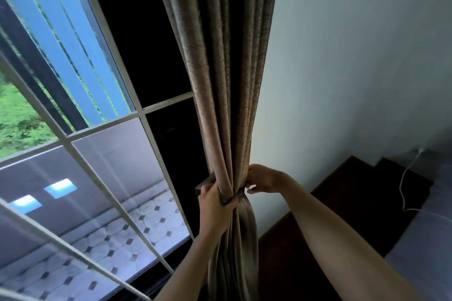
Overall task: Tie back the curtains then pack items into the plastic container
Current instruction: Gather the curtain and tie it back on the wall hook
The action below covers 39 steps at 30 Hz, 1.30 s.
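Both hands are on the curtain (227, 85), which hangs gathered into tight folds between the window (102, 134) and the white wall (342, 68). The left hand (215, 205) has its fingers curled round the bunched cloth at the pinched waist, clutching it along with what looks like a tieback band (238, 195) of the same fabric. The right hand (263, 179) sits just beside it on the wall side, fingertips pinched together on the band's end, though exactly what they are doing there is hidden. My read: the curtain is gathered and wrapped, but the fastening is not yet finished. The plastic container is nowhere in view, so all the packing is left to do. Off by the wall, a white cable (403, 188) trails across dark furniture (354, 203).
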Tool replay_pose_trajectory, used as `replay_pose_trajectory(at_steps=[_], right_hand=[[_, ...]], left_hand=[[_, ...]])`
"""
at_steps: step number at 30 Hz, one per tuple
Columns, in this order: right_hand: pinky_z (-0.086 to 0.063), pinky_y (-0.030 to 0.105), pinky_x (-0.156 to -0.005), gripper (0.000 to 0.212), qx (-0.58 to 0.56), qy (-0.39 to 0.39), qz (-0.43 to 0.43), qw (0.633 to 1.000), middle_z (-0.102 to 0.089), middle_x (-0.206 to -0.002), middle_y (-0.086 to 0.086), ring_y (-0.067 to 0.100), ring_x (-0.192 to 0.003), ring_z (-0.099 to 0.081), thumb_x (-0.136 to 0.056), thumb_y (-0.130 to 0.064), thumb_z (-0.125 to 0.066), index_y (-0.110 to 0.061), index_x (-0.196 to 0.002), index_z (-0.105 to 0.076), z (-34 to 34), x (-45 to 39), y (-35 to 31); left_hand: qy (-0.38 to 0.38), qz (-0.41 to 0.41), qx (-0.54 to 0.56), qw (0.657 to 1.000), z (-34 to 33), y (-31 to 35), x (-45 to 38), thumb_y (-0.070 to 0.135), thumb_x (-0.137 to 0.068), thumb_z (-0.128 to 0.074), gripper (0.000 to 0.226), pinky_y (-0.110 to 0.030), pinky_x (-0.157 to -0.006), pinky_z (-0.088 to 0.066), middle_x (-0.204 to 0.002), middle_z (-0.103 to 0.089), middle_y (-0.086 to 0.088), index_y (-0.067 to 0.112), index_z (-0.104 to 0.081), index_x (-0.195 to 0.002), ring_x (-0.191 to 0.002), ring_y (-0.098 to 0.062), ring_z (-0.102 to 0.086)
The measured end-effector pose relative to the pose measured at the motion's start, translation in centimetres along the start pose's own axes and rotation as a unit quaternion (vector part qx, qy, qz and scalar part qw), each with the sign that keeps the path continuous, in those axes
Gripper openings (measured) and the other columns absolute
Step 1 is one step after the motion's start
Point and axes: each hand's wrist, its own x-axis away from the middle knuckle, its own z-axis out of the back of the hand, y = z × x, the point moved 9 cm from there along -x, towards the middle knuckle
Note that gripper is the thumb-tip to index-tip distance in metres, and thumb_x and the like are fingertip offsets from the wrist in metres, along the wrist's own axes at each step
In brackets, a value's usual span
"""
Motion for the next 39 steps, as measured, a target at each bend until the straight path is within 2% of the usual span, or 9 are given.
replay_pose_trajectory(at_steps=[4, 8, 11, 14, 17, 22, 28, 34, 39], right_hand=[[-0.044, 0.023, -0.063, 0.015, -0.003, 0.01, -0.032, 0.999, -0.049, -0.072, -0.001, 0.009, -0.061, -0.042, -0.093, -0.005, -0.048, -0.014, -0.083, -0.054, 0.2, 0.4, 0.2], [-0.046, 0.022, -0.063, 0.009, 0.022, 0.021, -0.013, 0.999, -0.057, -0.076, 0.001, 0.01, -0.066, -0.048, -0.092, -0.01, -0.051, -0.012, -0.089, -0.059, 0.3, 0.4, -0.4], [-0.056, 0.027, -0.073, 0.017, -0.021, 0.072, 0.064, 0.995, -0.071, -0.094, 0.009, 0.012, -0.081, -0.063, -0.091, -0.012, -0.056, -0.006, -0.1, -0.069, 0.3, 0.6, -0.5], [-0.047, 0.019, -0.06, 0.014, -0.087, 0.143, 0.116, 0.979, -0.067, -0.072, -0.004, 0.001, -0.061, -0.056, -0.086, -0.008, -0.054, -0.01, -0.083, -0.067, 0.2, 1.5, -0.2], [-0.043, 0.028, -0.067, 0.024, -0.176, 0.189, 0.105, 0.96, -0.062, -0.072, 0.0, 0.013, -0.07, -0.052, -0.074, -0.014, -0.059, -0.009, -0.097, -0.057, 0.5, 1.5, 1.1], [-0.042, 0.041, -0.088, 0.053, -0.419, 0.164, 0.088, 0.889, -0.061, -0.08, 0.01, 0.025, -0.089, -0.053, -0.082, 0.006, -0.052, -0.023, -0.126, -0.042, 0.4, 1.4, 2.5], [-0.047, 0.04, -0.079, 0.05, -0.603, 0.18, 0.11, 0.77, -0.06, -0.09, 0.009, 0.024, -0.078, -0.057, -0.083, -0.005, -0.064, -0.031, -0.124, -0.049, 1.0, 2.3, 3.4], [-0.046, 0.034, -0.074, 0.038, -0.615, 0.181, 0.151, 0.752, -0.055, -0.09, 0.005, 0.019, -0.075, -0.054, -0.08, -0.012, -0.07, -0.02, -0.112, -0.052, 2.8, 2.8, 1.0], [-0.051, 0.035, -0.082, 0.045, -0.614, 0.296, 0.191, 0.707, -0.057, -0.11, 0.012, 0.023, -0.087, -0.059, -0.084, 0.008, -0.058, -0.02, -0.12, -0.057, 5.6, 4.9, 1.8]], left_hand=[[-0.049, -0.001, -0.035, 0.998, -0.9, 0.7, -0.1, 0.032, -0.079, -0.075, 0.037, -0.033, -0.103, -0.044, -0.123, -0.049, 0.001, 0.021, -0.062, -0.112, -0.114, -0.015, -0.042], [-0.034, -0.043, -0.101, 0.993, -0.4, 1.9, 0.1, 0.036, -0.081, -0.071, 0.033, -0.036, -0.097, -0.04, -0.1, -0.041, 0.024, 0.018, -0.062, -0.107, -0.113, -0.02, -0.039], [0.037, -0.075, -0.188, 0.979, 0.1, 1.9, 0.7, 0.043, -0.081, -0.067, 0.047, -0.035, -0.098, -0.037, -0.116, -0.048, 0.006, 0.017, -0.057, -0.119, -0.114, -0.02, -0.04], [0.084, -0.074, -0.215, 0.97, -0.3, 1.3, 1.6, 0.034, -0.081, -0.071, 0.05, -0.037, -0.096, -0.039, -0.116, -0.048, -0.004, 0.011, -0.051, -0.12, -0.109, -0.021, -0.044], [0.104, -0.076, -0.211, 0.969, -0.8, 1.3, 2.4, 0.023, -0.076, -0.076, 0.059, -0.034, -0.098, -0.031, -0.116, -0.048, -0.008, 0.008, -0.044, -0.122, -0.108, -0.02, -0.041], [0.126, -0.082, -0.203, 0.968, -0.9, 1.3, 2.5, 0.032, -0.077, -0.07, 0.056, -0.032, -0.097, -0.025, -0.115, -0.047, -0.007, 0.009, -0.043, -0.12, -0.107, -0.02, -0.04], [0.126, -0.117, -0.201, 0.964, -1.0, 1.6, 2.0, 0.027, -0.071, -0.081, 0.06, -0.033, -0.097, -0.03, -0.114, -0.042, -0.002, 0.012, -0.043, -0.115, -0.107, -0.019, -0.04], [0.104, -0.129, -0.202, 0.965, -1.1, 1.8, 2.1, 0.028, -0.07, -0.082, 0.059, -0.031, -0.096, -0.027, -0.112, -0.041, 0.001, 0.015, -0.044, -0.113, -0.106, -0.018, -0.04], [0.106, -0.112, -0.18, 0.971, 0.1, 0.5, 1.8, 0.025, -0.069, -0.083, 0.058, -0.033, -0.097, -0.036, -0.109, -0.049, -0.002, 0.016, -0.044, -0.111, -0.105, -0.016, -0.04]])
